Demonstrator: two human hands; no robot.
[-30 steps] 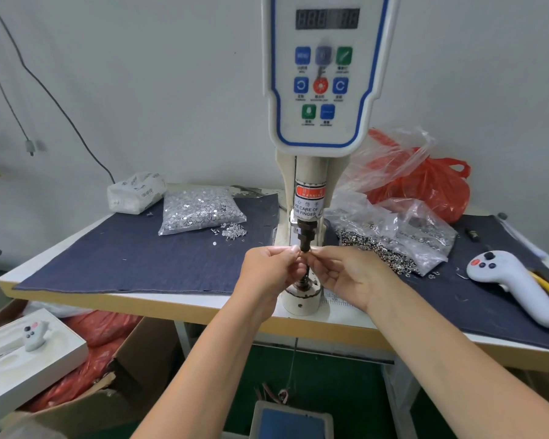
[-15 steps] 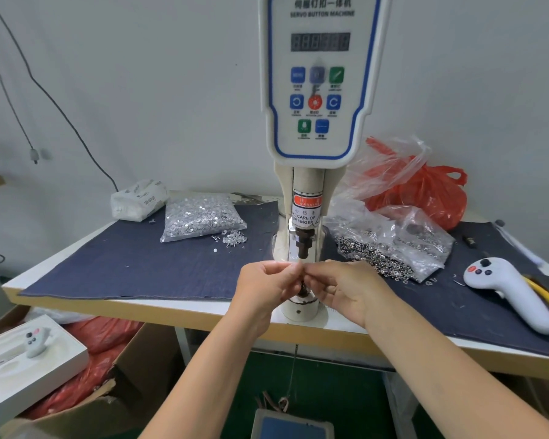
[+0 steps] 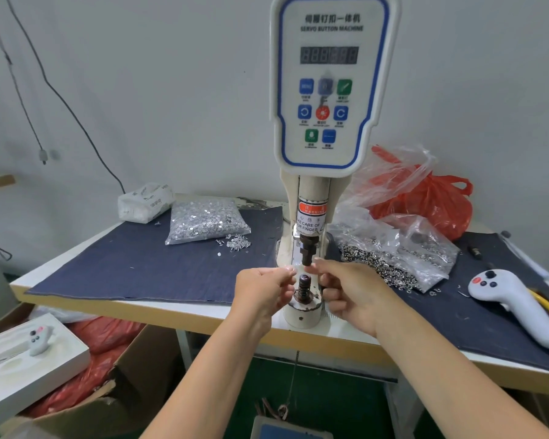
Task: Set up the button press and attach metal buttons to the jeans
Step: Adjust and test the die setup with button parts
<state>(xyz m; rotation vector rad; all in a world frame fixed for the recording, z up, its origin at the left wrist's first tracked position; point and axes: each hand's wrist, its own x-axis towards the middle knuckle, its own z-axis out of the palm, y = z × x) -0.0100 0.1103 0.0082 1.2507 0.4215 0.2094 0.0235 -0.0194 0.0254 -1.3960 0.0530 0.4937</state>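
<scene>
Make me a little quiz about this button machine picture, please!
1. True or false: the left hand and right hand sit on either side of the lower die.
2. Which lies on the denim cloth left of the machine? A) bag of silver studs B) white handheld controller C) red plastic bag
3. Fill in: the round button in the middle of the control panel is ____.

Key: 1 true; 2 A; 3 red

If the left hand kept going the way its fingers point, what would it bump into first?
Probably the dark spring-wrapped lower die post of the white button press. The left hand points right, towards it, and the right hand lies beyond. Depth is unclear.
</scene>
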